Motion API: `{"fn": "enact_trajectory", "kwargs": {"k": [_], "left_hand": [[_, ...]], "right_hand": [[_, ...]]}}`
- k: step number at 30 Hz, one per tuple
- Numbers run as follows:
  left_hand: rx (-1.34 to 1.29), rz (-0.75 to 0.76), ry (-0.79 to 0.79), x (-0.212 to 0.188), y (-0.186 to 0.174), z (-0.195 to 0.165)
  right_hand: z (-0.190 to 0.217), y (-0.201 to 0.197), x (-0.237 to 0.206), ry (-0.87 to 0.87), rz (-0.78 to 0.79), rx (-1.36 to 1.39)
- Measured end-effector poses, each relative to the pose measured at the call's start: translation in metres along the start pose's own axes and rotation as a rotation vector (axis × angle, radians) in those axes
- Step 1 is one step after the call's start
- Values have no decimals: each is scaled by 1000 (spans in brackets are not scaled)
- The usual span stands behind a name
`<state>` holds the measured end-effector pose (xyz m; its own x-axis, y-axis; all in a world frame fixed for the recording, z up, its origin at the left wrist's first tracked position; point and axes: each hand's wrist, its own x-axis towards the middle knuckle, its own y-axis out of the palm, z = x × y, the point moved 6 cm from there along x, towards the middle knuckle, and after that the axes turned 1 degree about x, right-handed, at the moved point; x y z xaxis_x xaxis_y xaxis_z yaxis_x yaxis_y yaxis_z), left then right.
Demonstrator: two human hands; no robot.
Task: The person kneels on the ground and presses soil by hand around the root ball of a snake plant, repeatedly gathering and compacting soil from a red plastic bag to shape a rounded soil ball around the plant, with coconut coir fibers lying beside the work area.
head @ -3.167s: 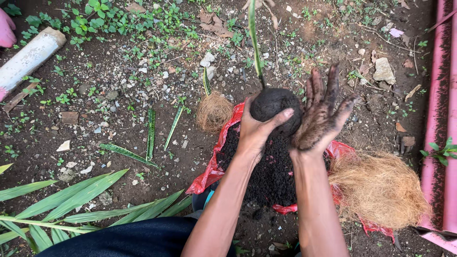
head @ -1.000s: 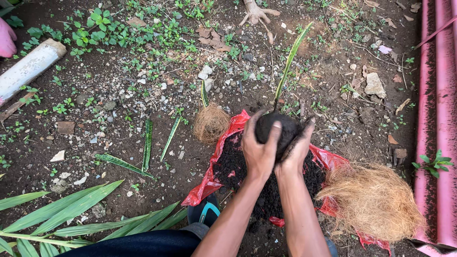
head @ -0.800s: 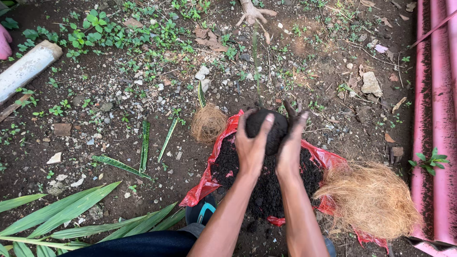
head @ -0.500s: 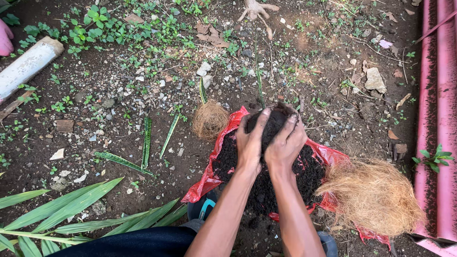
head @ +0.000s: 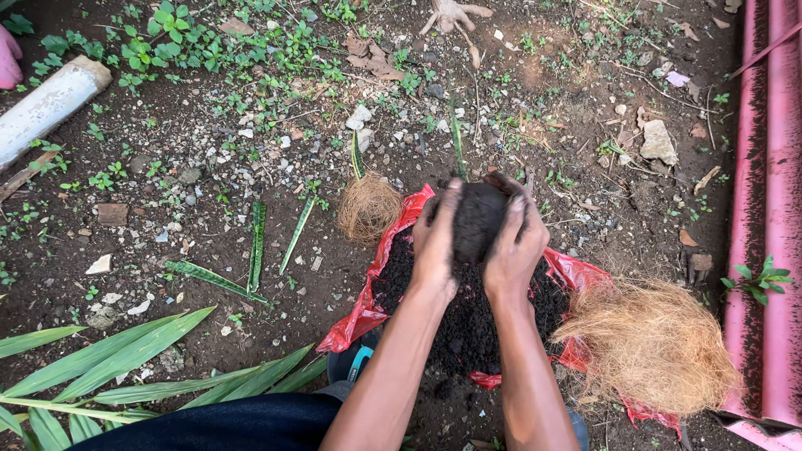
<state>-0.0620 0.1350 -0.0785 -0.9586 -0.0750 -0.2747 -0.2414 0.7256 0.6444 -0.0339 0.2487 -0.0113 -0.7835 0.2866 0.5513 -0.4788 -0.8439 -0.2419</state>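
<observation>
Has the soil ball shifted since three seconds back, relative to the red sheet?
Yes. The soil ball sat higher above the red plastic sheet; now the left hand and right hand hold it lower, close over the soil pile.

Black soil ball (head: 478,219), red plastic sheet (head: 368,309), tan coconut fibre (head: 652,344)

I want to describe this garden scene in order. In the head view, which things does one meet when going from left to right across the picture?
White pipe → cut green leaf strip → small coir ball → left hand → soil ball → right hand → loose coir heap → pink corrugated sheet.
</observation>
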Motion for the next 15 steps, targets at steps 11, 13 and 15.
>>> {"fn": "enact_trajectory", "kwargs": {"k": [11, 13, 15], "left_hand": [[-38, 1, 17, 6, -12, -2], [41, -49, 54, 9, -14, -1], [92, -68, 90, 12, -16, -1]], "right_hand": [[12, 17, -14, -107, 33, 82], [9, 18, -15, -98, 17, 83], [6, 19, -15, -80, 11, 100]]}}
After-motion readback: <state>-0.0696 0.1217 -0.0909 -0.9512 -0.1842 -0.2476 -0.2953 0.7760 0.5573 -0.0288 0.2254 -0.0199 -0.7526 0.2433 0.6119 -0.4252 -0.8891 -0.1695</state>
